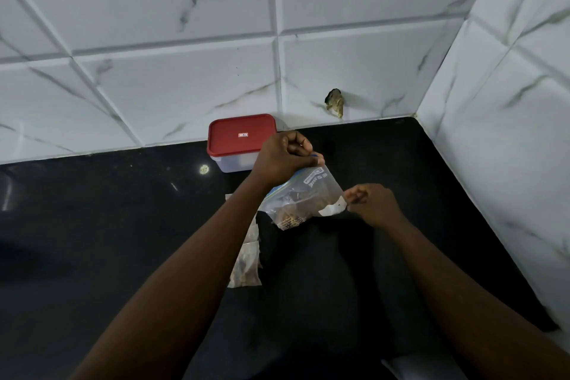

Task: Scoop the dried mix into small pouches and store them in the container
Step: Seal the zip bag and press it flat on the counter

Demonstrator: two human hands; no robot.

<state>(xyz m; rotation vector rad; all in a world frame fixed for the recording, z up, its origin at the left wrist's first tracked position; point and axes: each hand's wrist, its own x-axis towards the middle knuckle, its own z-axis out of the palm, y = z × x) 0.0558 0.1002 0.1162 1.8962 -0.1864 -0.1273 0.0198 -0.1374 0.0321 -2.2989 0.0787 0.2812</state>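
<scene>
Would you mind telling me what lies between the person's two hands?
In the head view, a clear zip bag holding dried mix spans the gap; the left hand grips its zip top, the right hand pinches its far corner.
</scene>
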